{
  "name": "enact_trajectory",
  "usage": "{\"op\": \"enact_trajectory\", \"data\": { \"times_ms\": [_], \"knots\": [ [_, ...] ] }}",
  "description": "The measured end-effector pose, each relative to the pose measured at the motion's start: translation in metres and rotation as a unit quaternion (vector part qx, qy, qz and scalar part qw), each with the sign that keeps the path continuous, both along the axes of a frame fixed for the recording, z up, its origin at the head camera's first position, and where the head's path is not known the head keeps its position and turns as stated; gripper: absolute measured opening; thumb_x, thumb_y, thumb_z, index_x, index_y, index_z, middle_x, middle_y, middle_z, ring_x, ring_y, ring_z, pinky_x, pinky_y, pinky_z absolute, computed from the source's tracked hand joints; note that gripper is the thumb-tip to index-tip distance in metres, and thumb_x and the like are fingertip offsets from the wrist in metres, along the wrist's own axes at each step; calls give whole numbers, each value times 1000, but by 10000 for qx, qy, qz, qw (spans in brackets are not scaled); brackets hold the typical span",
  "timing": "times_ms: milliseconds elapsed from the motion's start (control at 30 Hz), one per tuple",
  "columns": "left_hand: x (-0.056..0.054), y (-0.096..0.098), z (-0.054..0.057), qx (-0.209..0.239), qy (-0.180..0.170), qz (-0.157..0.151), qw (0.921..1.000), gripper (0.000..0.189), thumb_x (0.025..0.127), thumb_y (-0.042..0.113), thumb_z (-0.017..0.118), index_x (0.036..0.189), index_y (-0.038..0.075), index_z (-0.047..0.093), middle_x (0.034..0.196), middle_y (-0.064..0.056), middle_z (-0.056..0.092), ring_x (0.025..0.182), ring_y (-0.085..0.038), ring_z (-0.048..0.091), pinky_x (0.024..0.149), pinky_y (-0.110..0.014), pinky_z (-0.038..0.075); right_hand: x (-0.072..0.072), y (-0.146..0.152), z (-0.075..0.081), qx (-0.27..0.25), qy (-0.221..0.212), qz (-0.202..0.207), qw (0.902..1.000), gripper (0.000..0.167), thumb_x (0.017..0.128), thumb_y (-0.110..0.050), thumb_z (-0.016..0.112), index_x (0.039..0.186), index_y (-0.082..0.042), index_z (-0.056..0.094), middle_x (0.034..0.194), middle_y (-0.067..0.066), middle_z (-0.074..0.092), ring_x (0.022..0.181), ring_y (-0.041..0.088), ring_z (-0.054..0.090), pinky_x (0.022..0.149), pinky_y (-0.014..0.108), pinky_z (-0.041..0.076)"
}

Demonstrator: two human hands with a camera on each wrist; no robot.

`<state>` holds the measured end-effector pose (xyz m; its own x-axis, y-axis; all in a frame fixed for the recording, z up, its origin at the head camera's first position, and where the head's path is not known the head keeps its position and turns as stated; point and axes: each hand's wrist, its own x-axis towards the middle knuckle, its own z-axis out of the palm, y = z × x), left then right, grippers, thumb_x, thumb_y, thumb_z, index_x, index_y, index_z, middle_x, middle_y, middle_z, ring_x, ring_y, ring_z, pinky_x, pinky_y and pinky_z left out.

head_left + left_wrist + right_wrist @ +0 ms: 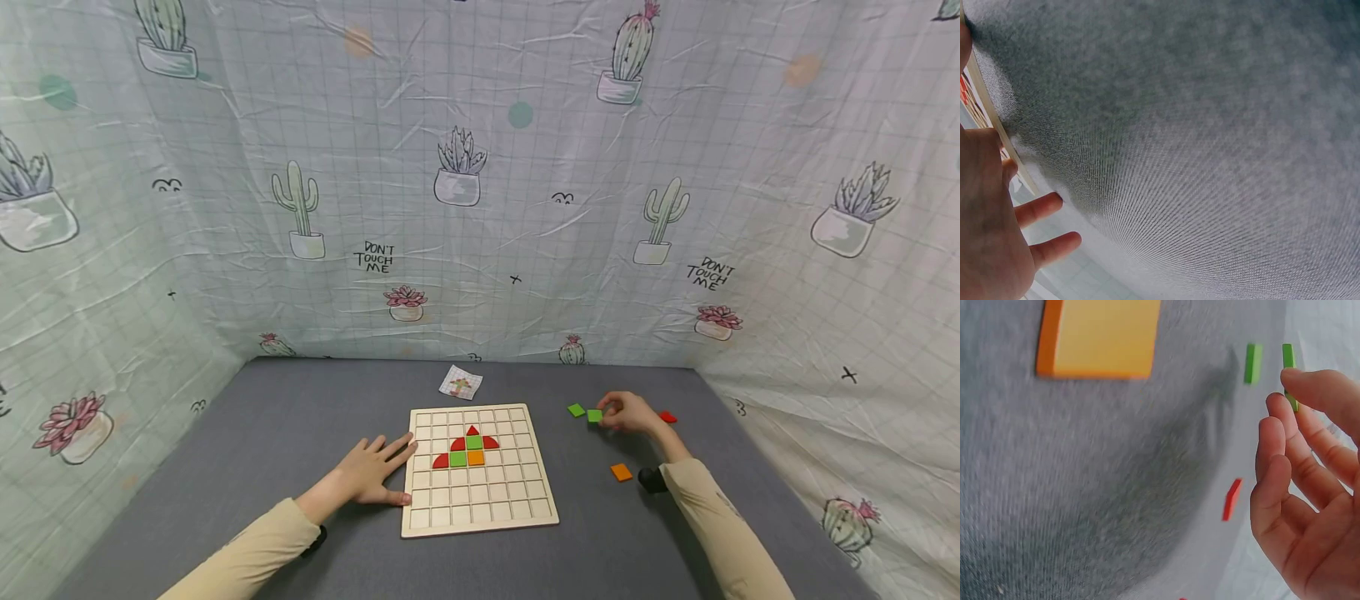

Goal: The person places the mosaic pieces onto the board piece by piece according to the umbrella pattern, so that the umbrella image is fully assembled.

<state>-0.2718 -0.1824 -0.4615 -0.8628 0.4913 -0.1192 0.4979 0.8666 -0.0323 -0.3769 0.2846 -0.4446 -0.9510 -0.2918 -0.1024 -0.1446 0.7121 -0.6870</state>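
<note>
A pale wooden grid board [480, 504] lies on the grey table, with several red, green and orange pieces set in its upper cells. My left hand [366, 472] rests at the board's left edge, fingers spread, its thumb and fingertips touching the rim. To the right of the board, my right hand [632, 412] pinches a green square tile [595, 416] between thumb and fingers. The right wrist view shows that tile [1289, 356] edge-on, raised in the pinch. Just left of it, a second green tile [576, 410] lies on the table.
An orange square tile [621, 472] lies nearer the front, below the right hand. Partly behind that hand is a red piece [667, 417]. A small paper card [461, 382] with a coloured pattern sits beyond the board. Printed cloth [510, 250] walls in the table's back and sides.
</note>
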Motion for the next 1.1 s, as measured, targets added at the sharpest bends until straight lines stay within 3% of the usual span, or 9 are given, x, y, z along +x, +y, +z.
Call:
{"op": "enact_trajectory", "data": {
  "times_ms": [300,533,767,1100],
  "knots": [
    [0,1,1,-76,-11,28,10000,87,74,68,49,141,16,28,147,-3,27,126,-36,34,97,-54,29,13,-22,4,-253,250,648,9973,29,77,-5,64,101,7,56,74,14,64,62,29,59,52,29,45],
    [0,1,3,-89,35,-18,10000,87,74,68,49,141,15,29,146,-4,28,125,-36,35,97,-53,29,23,-45,0,-215,587,1055,9924,26,77,-8,65,99,4,58,73,12,63,57,14,55,50,26,42],
    [0,1,2,-131,41,-2,9999,87,74,68,49,141,16,29,146,-3,27,125,-35,35,97,-53,29,35,-74,-4,-204,657,1216,9902,25,77,-11,67,98,1,58,72,9,63,56,22,58,48,24,43],
    [0,1,2,-101,49,-18,9999,87,74,67,49,141,15,29,146,-4,28,125,-36,36,97,-53,30,48,-111,-4,-291,629,1620,9844,23,77,-7,65,97,1,58,71,11,62,53,7,49,48,21,38]
  ]
}}
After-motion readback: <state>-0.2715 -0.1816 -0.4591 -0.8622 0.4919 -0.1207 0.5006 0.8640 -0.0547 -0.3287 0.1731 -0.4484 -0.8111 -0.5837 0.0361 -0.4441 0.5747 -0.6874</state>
